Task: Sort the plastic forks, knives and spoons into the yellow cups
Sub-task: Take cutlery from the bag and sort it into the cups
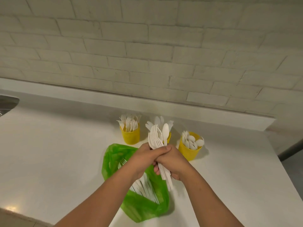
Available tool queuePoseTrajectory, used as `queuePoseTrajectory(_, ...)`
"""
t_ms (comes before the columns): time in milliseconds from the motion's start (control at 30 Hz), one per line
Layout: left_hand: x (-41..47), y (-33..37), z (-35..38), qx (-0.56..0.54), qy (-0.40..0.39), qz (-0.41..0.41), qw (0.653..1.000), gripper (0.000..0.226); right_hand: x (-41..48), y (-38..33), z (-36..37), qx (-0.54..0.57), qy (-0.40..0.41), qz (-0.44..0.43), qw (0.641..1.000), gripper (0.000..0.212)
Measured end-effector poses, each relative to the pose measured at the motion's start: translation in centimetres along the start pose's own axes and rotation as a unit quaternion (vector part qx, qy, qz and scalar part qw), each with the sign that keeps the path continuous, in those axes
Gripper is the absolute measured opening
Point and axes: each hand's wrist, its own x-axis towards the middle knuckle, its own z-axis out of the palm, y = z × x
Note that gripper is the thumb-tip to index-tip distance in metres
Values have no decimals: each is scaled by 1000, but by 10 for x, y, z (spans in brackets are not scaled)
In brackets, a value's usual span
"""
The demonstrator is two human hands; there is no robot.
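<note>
Your left hand [144,158] and right hand [172,161] clasp a mixed cutlery bundle [156,138] upright, heads fanned, likely for picking toward the yellow cups [188,150].

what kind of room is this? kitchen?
Probably a kitchen or break-room counter: a white countertop against a painted brick wall, what may be a sink edge at far left, and yellow cups of plastic cutlery.
</note>
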Motion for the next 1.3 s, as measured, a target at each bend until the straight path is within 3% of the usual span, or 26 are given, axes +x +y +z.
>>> queuePoseTrajectory(167,-8,2,5,-33,35,12,999,34,-10,6,-2,72,-52,-32,996,30)
queuePoseTrajectory(300,-10,6,2,-60,38,-2,997,38,-22,5,-6,221,-128,17,967,28)
queuePoseTrajectory(400,-8,6,0,-73,51,20,996,46,-24,10,2,229,-33,49,972,36)
queuePoseTrajectory(500,-11,5,6,-66,48,28,996,38,-22,16,13,163,74,1,984,37)
queuePoseTrajectory(600,-16,0,12,-86,57,5,995,40,-23,15,19,123,118,-32,985,34)
queuePoseTrajectory(800,-12,-8,10,-159,163,-33,973,51,-21,18,32,113,130,-60,983,26)
queuePoseTrajectory(1033,-15,-6,6,-97,98,2,990,41,-25,14,25,104,78,-60,990,28)
queuePoseTrajectory(1300,-19,7,0,-145,140,23,979,34,-22,14,21,230,63,-40,970,34)
